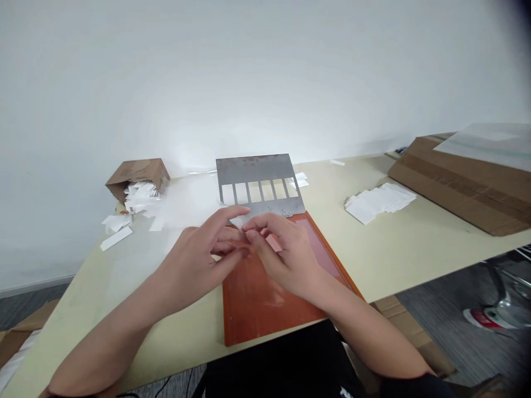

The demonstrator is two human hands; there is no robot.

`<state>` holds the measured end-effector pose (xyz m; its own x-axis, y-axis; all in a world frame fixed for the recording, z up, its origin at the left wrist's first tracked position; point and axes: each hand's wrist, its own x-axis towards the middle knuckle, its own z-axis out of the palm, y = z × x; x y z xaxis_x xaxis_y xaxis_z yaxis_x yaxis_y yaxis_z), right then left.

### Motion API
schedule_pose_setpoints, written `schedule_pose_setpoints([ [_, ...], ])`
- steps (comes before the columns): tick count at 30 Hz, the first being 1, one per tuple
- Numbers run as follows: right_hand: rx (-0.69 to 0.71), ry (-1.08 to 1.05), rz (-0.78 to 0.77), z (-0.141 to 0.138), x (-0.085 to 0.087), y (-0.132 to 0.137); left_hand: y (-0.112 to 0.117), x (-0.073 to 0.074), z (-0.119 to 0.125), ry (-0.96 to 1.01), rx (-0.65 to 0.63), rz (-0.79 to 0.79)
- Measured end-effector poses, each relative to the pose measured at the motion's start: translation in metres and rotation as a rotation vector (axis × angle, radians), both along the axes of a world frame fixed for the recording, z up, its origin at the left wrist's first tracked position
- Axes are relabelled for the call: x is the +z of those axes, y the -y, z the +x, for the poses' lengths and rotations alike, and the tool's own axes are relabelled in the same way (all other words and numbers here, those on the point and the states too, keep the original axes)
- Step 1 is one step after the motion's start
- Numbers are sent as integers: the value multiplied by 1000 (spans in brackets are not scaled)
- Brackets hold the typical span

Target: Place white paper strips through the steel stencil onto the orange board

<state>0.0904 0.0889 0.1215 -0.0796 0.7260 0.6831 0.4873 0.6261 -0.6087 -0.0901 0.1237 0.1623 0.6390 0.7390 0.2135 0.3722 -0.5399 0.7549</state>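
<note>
Both hands meet above an orange-brown board (265,298) lying at the table's front edge. My left hand (203,260) and my right hand (282,251) pinch a small white paper piece (239,222) between their fingertips. Hinged to the board's far end stands a grey metal plate (257,182) with a row of several rectangular slots, tilted up toward the wall. A little of the paper piece shows above my fingers; the rest is hidden by them.
A tipped brown box (139,174) spills white slips (136,196) at the back left. A pile of white slips (379,202) lies right of the board. A flat cardboard carton (464,177) covers the right end of the cream table (406,249). More cardboard lies on the floor.
</note>
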Motion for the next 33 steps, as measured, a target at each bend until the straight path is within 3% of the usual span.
schedule_pose_setpoints([
  [10, -83, 158, 176, -4, -6, -2, 0, -1, 1, -56, 26, 101],
  [24, -23, 129, 99, 0, -2, -3, 1, -3, 0, -67, 21, 83],
  [33, -166, 298, 212, -5, -8, -2, 1, -4, 2, -38, 18, 78],
])
